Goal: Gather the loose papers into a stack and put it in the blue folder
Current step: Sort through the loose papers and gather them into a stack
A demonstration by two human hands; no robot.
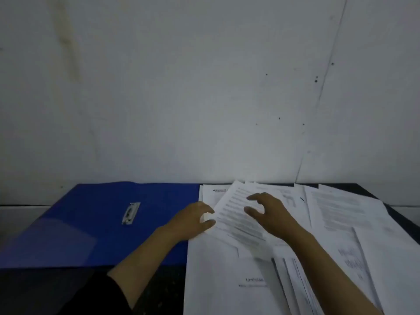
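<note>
Both forearms reach forward from the lower edge of the view. The left hand, its arm bare below a dark sleeve, has fingers curled and pinches the edge of a printed sheet. The right hand hovers with its fingers spread and bent like a claw, thumb apart.

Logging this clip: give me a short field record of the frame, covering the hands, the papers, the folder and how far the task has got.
view: head camera, looking down at a dark table against a pale wall
left hand: pinches the left edge of a tilted printed sheet
right hand: fingers spread and curled over that sheet; contact unclear
loose papers: spread and overlapping on the right, not squared
blue folder: lies open on the left, metal clip showing, no paper inside
task stage: gathering, stack not yet formed
</note>
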